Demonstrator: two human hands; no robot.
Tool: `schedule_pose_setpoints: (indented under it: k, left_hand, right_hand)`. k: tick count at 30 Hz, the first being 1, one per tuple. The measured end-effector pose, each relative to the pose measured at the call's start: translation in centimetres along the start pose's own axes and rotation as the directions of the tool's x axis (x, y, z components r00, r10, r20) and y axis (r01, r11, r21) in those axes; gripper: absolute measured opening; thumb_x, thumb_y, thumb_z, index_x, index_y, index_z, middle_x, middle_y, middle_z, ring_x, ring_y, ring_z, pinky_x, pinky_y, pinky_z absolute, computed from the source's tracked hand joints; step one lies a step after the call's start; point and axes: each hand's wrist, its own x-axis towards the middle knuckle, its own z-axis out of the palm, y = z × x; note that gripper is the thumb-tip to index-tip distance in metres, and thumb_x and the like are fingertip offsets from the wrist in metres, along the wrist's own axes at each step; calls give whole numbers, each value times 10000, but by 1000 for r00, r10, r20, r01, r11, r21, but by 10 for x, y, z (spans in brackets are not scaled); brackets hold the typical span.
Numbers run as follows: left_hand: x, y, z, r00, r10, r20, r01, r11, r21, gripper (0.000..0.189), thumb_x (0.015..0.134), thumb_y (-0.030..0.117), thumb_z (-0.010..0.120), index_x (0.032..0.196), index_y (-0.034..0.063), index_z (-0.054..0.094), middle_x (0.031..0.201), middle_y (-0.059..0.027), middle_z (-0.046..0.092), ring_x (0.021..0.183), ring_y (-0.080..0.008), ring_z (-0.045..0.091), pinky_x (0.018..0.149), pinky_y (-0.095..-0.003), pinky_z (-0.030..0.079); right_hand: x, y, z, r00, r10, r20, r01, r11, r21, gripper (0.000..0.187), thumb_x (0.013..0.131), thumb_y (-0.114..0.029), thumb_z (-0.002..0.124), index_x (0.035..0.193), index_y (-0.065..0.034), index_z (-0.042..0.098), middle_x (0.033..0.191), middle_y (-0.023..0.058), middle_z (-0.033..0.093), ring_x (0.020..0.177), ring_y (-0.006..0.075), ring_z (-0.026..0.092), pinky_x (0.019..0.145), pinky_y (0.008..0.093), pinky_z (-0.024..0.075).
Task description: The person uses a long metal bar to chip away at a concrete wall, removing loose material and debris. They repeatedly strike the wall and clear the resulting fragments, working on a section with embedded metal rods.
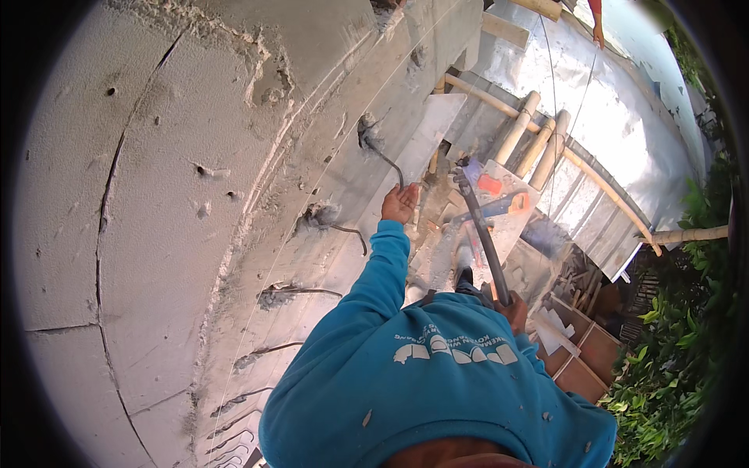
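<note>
My left hand (pixel 400 203) is stretched out beside a concrete wall (pixel 234 175), palm turned up. Its fingertips meet the end of a bent steel reinforcing bar (pixel 387 161) that sticks out of a chipped hole; whether they grip it is unclear. My right hand (pixel 516 313), low by my waist, is closed around the near end of a long dark metal bar (pixel 484 234). The bar's pronged head points away from me, above a dusty board (pixel 510 225). More bent rebar (pixel 348 228) juts from the wall nearer my body.
A handsaw with an orange handle (pixel 518 203) and a red object (pixel 489 184) lie on the board. Bamboo poles (pixel 532 146) cross beside metal sheets (pixel 585 88). Another person's hand (pixel 597 36) is near a thin line at upper right. A string runs along the wall; leaves (pixel 649 362) border the right.
</note>
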Motion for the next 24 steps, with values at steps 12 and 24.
schedule_pose_setpoints:
  k: [12, 24]
  left_hand:
    - [11, -37, 15, 987, 129, -95, -156, 908, -388, 141, 930, 56, 523, 985, -58, 587, 983, -133, 674, 875, -227, 669, 797, -313, 594]
    - [26, -43, 28, 985, 164, -45, -170, 946, -275, 73, 875, 63, 558, 867, -5, 583, 708, -29, 566, 593, -107, 535, 503, -207, 456]
  right_hand:
    - [63, -17, -33, 992, -32, 121, 44, 994, -98, 296, 700, -171, 711, 907, 33, 656, 708, 195, 654, 661, 257, 667, 637, 393, 500]
    - [104, -26, -52, 969, -39, 242, 101, 964, -248, 382, 678, -243, 762, 944, 11, 658, 762, 189, 673, 727, 295, 676, 699, 401, 513]
